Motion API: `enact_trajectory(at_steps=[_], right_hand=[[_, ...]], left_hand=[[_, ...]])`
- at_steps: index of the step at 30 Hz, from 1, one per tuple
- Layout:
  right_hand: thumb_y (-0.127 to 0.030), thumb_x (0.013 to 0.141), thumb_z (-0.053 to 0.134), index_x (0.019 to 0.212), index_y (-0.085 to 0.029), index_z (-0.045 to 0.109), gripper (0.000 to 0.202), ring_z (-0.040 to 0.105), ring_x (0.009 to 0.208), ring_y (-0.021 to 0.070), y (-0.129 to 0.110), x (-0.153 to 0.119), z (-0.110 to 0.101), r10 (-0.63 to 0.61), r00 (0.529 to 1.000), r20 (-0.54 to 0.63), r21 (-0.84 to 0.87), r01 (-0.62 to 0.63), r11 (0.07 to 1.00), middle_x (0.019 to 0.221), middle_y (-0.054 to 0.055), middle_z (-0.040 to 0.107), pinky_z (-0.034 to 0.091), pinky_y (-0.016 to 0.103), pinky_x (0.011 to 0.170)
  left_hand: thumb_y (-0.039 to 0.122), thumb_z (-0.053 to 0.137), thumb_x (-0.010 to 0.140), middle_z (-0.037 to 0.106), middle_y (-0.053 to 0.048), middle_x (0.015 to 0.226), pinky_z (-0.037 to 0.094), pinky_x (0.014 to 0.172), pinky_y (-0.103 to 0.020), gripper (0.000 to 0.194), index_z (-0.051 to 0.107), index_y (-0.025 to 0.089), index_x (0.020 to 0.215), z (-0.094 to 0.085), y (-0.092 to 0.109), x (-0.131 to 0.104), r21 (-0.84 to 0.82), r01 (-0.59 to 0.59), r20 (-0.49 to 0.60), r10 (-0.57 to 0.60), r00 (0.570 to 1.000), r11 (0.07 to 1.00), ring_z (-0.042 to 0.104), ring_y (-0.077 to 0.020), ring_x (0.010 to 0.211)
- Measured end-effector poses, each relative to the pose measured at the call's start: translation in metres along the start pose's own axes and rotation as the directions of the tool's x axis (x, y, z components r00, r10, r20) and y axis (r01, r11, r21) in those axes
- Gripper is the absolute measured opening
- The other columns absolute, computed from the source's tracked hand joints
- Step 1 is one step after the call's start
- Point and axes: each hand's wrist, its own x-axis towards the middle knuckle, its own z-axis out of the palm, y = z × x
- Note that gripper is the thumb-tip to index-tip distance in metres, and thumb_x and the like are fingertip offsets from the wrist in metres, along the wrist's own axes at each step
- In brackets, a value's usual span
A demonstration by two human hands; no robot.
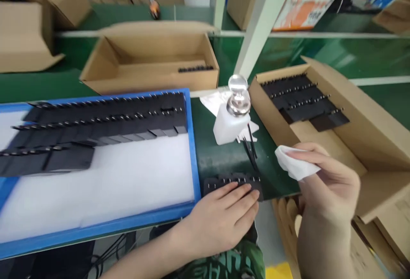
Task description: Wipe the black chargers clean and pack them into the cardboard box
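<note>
My left hand (224, 219) lies flat, fingers stretched out, on a short row of flat black parts (232, 181) with small metal pins along their top edge, at the table's front edge. To the right, my right hand (329, 181) pinches a folded white wipe (294, 162) in the air, near a cardboard box. Behind the black row stands a white pump bottle (231, 121) with a metal top, on some white paper. Black tweezers (250, 149) rest beside the bottle.
A blue-edged tray (193, 164) with a white lining holds rows of similar black parts (109, 117). The open cardboard box (381, 121) at right holds more rows. Another box (150, 83) stands behind the tray. A pale metal post (264, 18) rises behind the bottle.
</note>
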Motion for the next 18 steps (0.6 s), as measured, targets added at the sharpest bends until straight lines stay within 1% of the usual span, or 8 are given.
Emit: enact_trajectory(at_steps=[2, 5, 7, 9, 11, 15, 17, 18], right_hand=[[-0.007, 0.084, 0.065, 0.113, -0.036, 0.076, 0.042, 0.065, 0.089, 0.0223, -0.016, 0.032, 0.013, -0.161, 0.986, -0.040, -0.066, 0.159, 0.985, 0.104, 0.005, 0.069, 0.051, 0.036, 0.065], [-0.005, 0.086, 0.061, 0.123, -0.034, 0.071, 0.048, 0.065, 0.094, 0.0212, -0.031, 0.073, 0.032, -0.448, 0.892, 0.066, -0.275, 0.448, 0.851, 0.108, 0.006, 0.066, 0.054, 0.037, 0.077], [-0.005, 0.090, 0.053, 0.125, -0.026, 0.070, 0.044, 0.064, 0.099, 0.0227, -0.032, 0.088, 0.042, -0.520, 0.825, 0.221, -0.371, 0.564, 0.737, 0.108, 0.010, 0.065, 0.055, 0.039, 0.084], [-0.003, 0.091, 0.047, 0.122, -0.018, 0.069, 0.040, 0.063, 0.102, 0.0238, -0.028, 0.096, 0.048, -0.513, 0.787, 0.342, -0.410, 0.616, 0.672, 0.109, 0.013, 0.064, 0.056, 0.039, 0.086], [-0.003, 0.092, 0.047, 0.120, -0.016, 0.068, 0.038, 0.063, 0.101, 0.0237, -0.026, 0.097, 0.051, -0.510, 0.780, 0.364, -0.433, 0.626, 0.648, 0.109, 0.013, 0.064, 0.056, 0.038, 0.085], [-0.005, 0.093, 0.044, 0.118, -0.020, 0.071, 0.040, 0.064, 0.100, 0.0250, -0.035, 0.093, 0.046, -0.508, 0.782, 0.360, -0.457, 0.623, 0.635, 0.107, 0.012, 0.065, 0.056, 0.041, 0.084], [-0.006, 0.094, 0.045, 0.123, -0.027, 0.072, 0.044, 0.063, 0.103, 0.0248, -0.042, 0.086, 0.036, -0.496, 0.823, 0.276, -0.420, 0.567, 0.709, 0.111, 0.010, 0.066, 0.055, 0.043, 0.088], [-0.006, 0.094, 0.048, 0.125, -0.031, 0.071, 0.046, 0.063, 0.103, 0.0241, -0.044, 0.081, 0.029, -0.481, 0.856, 0.189, -0.393, 0.515, 0.762, 0.112, 0.008, 0.067, 0.053, 0.043, 0.089]], left_hand=[[0.016, 0.052, 0.100, 0.071, -0.003, 0.130, 0.052, 0.108, -0.033, 0.026, 0.069, 0.013, 0.119, 0.009, -0.005, 0.000, 0.048, -0.005, -0.040, 0.006, 0.999, 0.999, 0.066, -0.0192, 0.122], [0.016, 0.050, 0.101, 0.073, 0.000, 0.127, 0.052, 0.108, -0.030, 0.027, 0.070, 0.014, 0.118, 0.015, -0.007, -0.004, 0.084, 0.011, -0.082, -0.004, 0.997, 0.996, 0.066, -0.0161, 0.122], [0.016, 0.051, 0.101, 0.073, 0.001, 0.127, 0.052, 0.108, -0.029, 0.026, 0.070, 0.014, 0.118, 0.016, -0.006, -0.006, 0.094, 0.016, -0.100, -0.007, 0.995, 0.995, 0.066, -0.0152, 0.122], [0.015, 0.052, 0.101, 0.073, 0.001, 0.127, 0.052, 0.108, -0.028, 0.026, 0.071, 0.014, 0.118, 0.017, -0.004, -0.007, 0.098, 0.020, -0.111, -0.009, 0.994, 0.995, 0.066, -0.0145, 0.121], [0.016, 0.052, 0.101, 0.073, 0.001, 0.127, 0.052, 0.108, -0.028, 0.026, 0.071, 0.014, 0.117, 0.017, -0.003, -0.006, 0.103, 0.020, -0.116, -0.008, 0.993, 0.994, 0.066, -0.0140, 0.120], [0.015, 0.053, 0.100, 0.073, 0.000, 0.126, 0.053, 0.107, -0.028, 0.025, 0.071, 0.014, 0.117, 0.017, -0.005, -0.006, 0.089, 0.015, -0.112, -0.005, 0.994, 0.996, 0.067, -0.0147, 0.120], [0.014, 0.052, 0.100, 0.073, -0.002, 0.127, 0.054, 0.107, -0.030, 0.026, 0.070, 0.012, 0.119, 0.016, -0.006, -0.006, 0.070, 0.003, -0.093, 0.003, 0.996, 0.998, 0.067, -0.0164, 0.121], [0.014, 0.052, 0.100, 0.072, -0.004, 0.129, 0.054, 0.108, -0.031, 0.027, 0.069, 0.010, 0.120, 0.015, -0.006, -0.006, 0.060, -0.004, -0.077, 0.009, 0.997, 0.998, 0.067, -0.0174, 0.122]])
